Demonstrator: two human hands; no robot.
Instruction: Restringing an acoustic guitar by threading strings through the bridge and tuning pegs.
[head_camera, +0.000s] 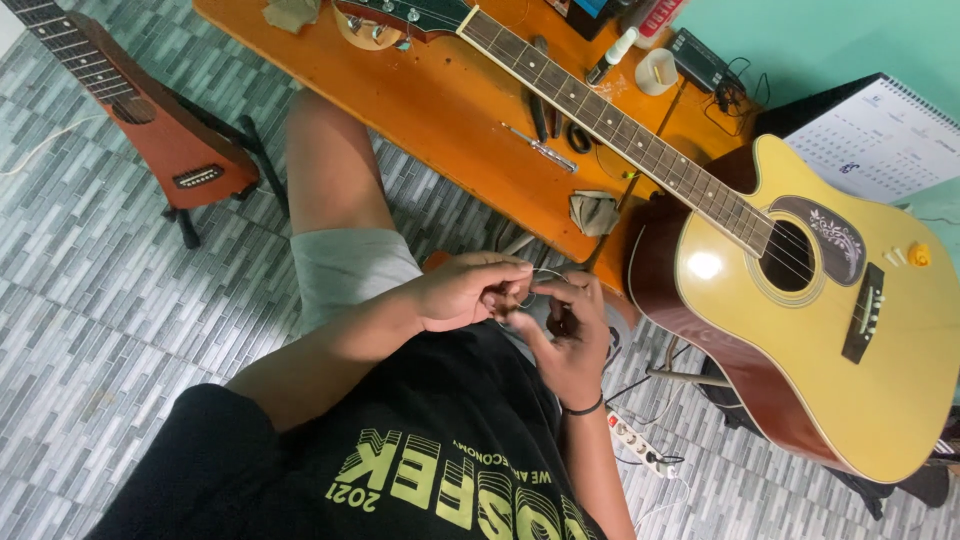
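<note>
— What are the hands working on?

— I'm watching both of them pinching a thin coiled guitar string (528, 290), a pale loop held over the lap, just below the edge of the orange counter (440, 110). The left hand (462, 292) is curling its fingers closed on the near side of the loop; the right hand (572, 335) is gripping the other side with thumb and forefinger, so each grip is nearly closed on the wire.

— Which way is it lying?

— The coil is sitting between the two hands, touching both, its loop facing roughly up at the camera. Neither hand is nearer; they're almost meeting.

— And around them?

— A yellow acoustic guitar (820, 330) is lying just to the right, its neck (600, 115) running across the counter past a screwdriver (540, 148). A small reddish guitar (170, 140) is standing well apart on the tiled floor (90, 330).
</note>
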